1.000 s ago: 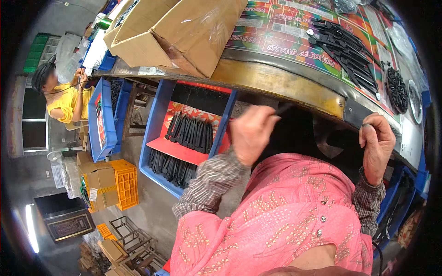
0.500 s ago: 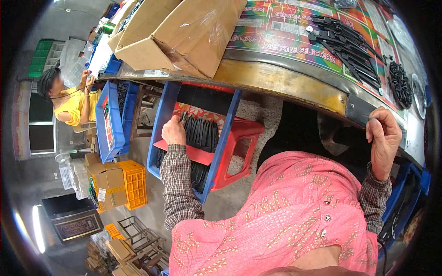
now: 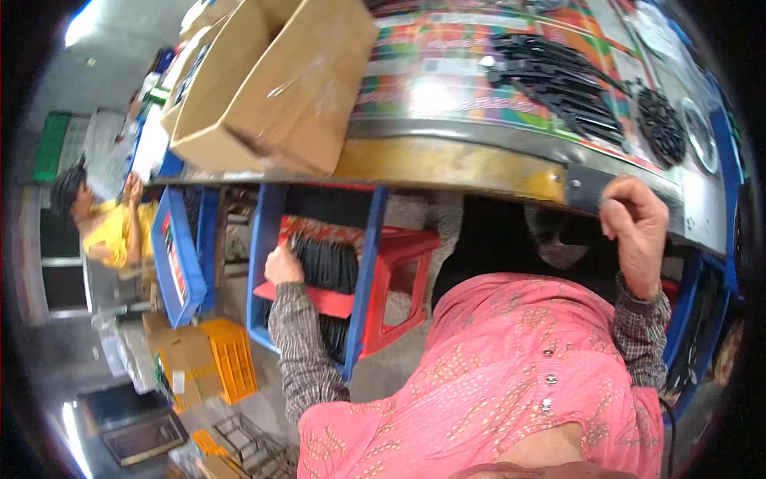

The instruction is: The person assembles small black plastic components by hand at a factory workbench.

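My left hand (image 3: 285, 263) reaches into a blue crate (image 3: 373, 263), at the left end of a row of thin black strips (image 3: 331, 262). Its fingers are bent against the end of that row, and the fingertips are partly hidden. A red sheet (image 3: 323, 302) lies in front of the strips, with more black pieces (image 3: 333, 334) beyond it on my side. My right hand (image 3: 637, 231) is raised by the table edge, thumb and fingers curled together. Whether something small is between them cannot be made out. On the table above it lies a pile of black plastic pieces (image 3: 558, 84).
The metal-edged table (image 3: 471, 164) runs across the top, carrying an open cardboard box (image 3: 299, 96) and a coiled black bundle (image 3: 661, 128). A red stool (image 3: 403, 279) stands by the crate. Another blue crate (image 3: 694, 335) is at right. A person in yellow (image 3: 116, 231) works at far left.
The whole view has shifted, with the table now sitting lower and further left. My left hand stays at the end of the strip row; my right hand remains curled near the table edge.
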The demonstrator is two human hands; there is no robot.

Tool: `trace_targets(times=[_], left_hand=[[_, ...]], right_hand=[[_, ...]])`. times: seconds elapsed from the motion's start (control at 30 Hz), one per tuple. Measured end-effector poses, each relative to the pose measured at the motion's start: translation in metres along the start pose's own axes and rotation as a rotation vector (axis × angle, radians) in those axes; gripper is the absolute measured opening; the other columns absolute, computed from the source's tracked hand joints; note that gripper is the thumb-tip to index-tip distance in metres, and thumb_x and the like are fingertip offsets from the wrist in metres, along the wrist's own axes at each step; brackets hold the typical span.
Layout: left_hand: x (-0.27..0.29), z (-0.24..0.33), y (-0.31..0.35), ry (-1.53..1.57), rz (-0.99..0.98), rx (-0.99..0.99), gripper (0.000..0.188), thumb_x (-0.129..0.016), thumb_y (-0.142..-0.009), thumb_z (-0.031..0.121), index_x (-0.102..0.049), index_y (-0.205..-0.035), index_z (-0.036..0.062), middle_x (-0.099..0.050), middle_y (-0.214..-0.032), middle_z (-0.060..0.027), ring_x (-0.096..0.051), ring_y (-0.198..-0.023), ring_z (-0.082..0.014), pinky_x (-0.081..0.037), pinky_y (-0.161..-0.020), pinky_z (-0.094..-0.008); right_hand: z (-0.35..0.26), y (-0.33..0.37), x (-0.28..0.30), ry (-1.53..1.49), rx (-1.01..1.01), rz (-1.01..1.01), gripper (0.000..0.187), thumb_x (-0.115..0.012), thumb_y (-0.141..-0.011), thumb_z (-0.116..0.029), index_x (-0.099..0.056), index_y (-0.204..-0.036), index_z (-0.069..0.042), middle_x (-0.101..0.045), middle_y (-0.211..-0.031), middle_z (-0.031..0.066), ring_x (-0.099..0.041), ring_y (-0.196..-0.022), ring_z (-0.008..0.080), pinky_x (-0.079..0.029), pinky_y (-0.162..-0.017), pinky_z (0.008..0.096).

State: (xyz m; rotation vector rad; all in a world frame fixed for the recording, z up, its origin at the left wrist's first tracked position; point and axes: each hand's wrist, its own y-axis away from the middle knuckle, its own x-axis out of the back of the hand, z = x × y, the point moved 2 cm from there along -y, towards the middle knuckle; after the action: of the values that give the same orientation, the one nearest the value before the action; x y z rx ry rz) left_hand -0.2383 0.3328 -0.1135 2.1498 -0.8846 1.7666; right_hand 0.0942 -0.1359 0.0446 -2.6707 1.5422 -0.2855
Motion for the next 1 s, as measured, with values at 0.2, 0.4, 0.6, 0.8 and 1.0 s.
trace_targets(times=[0.2,0.4,0.6,0.8,1.0], left_hand=[[0.047,0.032,0.003,0.008,0.059,-0.098,0.011,-0.067,-0.080,0.021,-0.060,-0.082,0.0125,-0.064,-0.072,-0.0108,-0.065,-0.071,-0.0356,-0.051,-0.059,-0.0494],[0.144,0.125,0.004,0.412,0.058,-0.277,0.016,-0.069,-0.081,0.017,-0.067,-0.090,0.0044,-0.068,-0.076,-0.0150,-0.066,-0.070,-0.0323,-0.050,-0.063,-0.0393],[0.168,0.159,0.007,0.621,-0.129,-0.450,0.018,-0.066,-0.083,0.020,-0.064,-0.088,0.0038,-0.063,-0.077,-0.0163,-0.062,-0.074,-0.0361,-0.047,-0.062,-0.0428],[0.165,0.115,0.007,0.501,-0.137,-0.410,0.020,-0.064,-0.083,0.026,-0.068,-0.091,0.0073,-0.067,-0.084,-0.0149,-0.065,-0.082,-0.0340,-0.050,-0.071,-0.0422],[0.115,0.038,0.035,0.456,-0.369,-0.432,0.020,-0.071,-0.077,0.026,-0.070,-0.084,0.0073,-0.067,-0.077,-0.0141,-0.066,-0.075,-0.0332,-0.051,-0.066,-0.0411]], right_hand=[[-0.001,-0.008,0.006,-0.019,-0.014,-0.035,0.006,-0.067,-0.084,-0.002,-0.062,-0.085,0.001,-0.053,-0.075,-0.0042,-0.047,-0.063,0.0014,-0.037,-0.053,0.0191],[-0.001,-0.007,0.023,0.014,0.046,-0.021,0.007,-0.068,-0.085,-0.005,-0.063,-0.085,0.001,-0.054,-0.074,-0.0037,-0.047,-0.064,0.0012,-0.039,-0.055,0.0190],[0.002,-0.005,0.032,0.140,0.031,0.110,0.004,-0.067,-0.083,-0.002,-0.065,-0.085,0.000,-0.058,-0.074,-0.0020,-0.052,-0.067,0.0044,-0.042,-0.059,0.0202],[0.026,0.011,0.065,0.165,0.036,0.122,0.006,-0.055,-0.092,-0.003,-0.060,-0.092,-0.001,-0.050,-0.073,-0.0026,-0.043,-0.060,0.0040,-0.032,-0.053,0.0186],[0.038,-0.002,0.054,0.118,0.107,0.007,0.006,-0.056,-0.094,-0.005,-0.060,-0.096,-0.001,-0.051,-0.080,-0.0010,-0.042,-0.062,0.0033,-0.030,-0.054,0.0175]])
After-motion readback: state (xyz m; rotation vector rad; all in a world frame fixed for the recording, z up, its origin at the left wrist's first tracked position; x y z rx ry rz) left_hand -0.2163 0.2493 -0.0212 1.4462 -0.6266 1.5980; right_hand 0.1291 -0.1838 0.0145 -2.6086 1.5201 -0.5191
